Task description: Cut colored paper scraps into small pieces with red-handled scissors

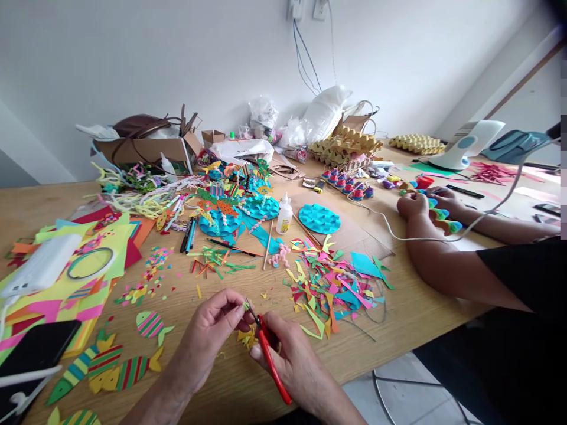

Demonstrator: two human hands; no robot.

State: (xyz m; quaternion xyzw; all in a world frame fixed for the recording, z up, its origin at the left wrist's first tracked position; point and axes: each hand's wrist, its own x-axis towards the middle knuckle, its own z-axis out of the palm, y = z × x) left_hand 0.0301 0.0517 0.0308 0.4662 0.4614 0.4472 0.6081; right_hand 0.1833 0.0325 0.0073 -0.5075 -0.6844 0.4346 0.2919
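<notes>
My left hand (220, 319) pinches a tiny light-green piece (246, 306) between thumb and fingertips. Closed around red-handled pliers (275, 372), my right hand (290, 348) brings their slim dark jaws up to that piece. Small yellow paper scraps (248, 339) lie on the table under my hands. To the left are striped paper fish, among them a pink-and-green one (149, 324) and a red-and-green one (133, 372). A heap of colourful paper offcuts (332, 289) spreads to the right of my hands.
Beyond my hands stand a white glue bottle (284, 215) and blue painted egg-carton discs (319, 218). Coloured paper sheets (117, 236), a power bank (42, 265) and a phone (39, 348) lie left. At right, a co-worker's hands (414, 206) hold a painted egg-carton strip; a cable (443, 239) crosses there.
</notes>
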